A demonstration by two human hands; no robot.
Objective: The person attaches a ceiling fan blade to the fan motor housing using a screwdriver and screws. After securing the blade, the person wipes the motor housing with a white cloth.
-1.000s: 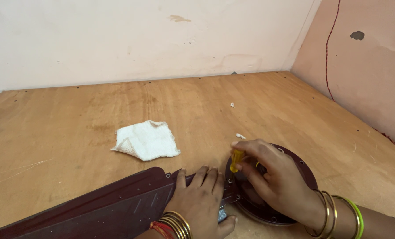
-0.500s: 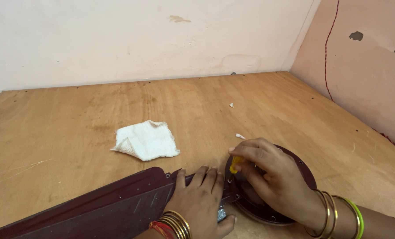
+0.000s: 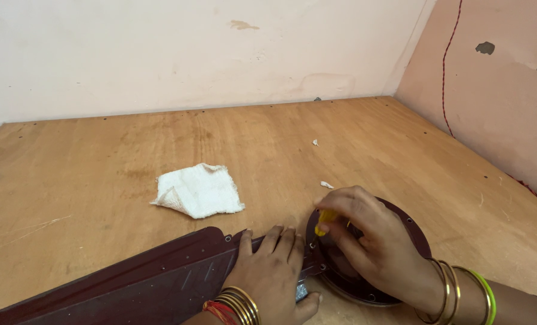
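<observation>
A dark maroon fan blade point(image 3: 130, 283) lies on the wooden surface point(image 3: 268, 144), joined at its right end to a round maroon motor housing point(image 3: 410, 232). My left hand point(image 3: 274, 271) presses flat on the blade near that joint, fingers spread. My right hand point(image 3: 371, 241) rests over the housing and grips a yellow-handled screwdriver point(image 3: 324, 220), its tip pointing down at the joint between blade and housing. Much of the housing is hidden under my right hand.
A crumpled white cloth point(image 3: 199, 191) lies on the wood behind the blade. Two small white scraps point(image 3: 326, 185) sit further back. Pale walls meet in the far right corner, with a thin red cord point(image 3: 448, 78) hanging on the right wall.
My right hand has shifted slightly with the screwdriver, whose yellow handle now sits a little lower in the fist. The left hand and the blade have stayed put.
</observation>
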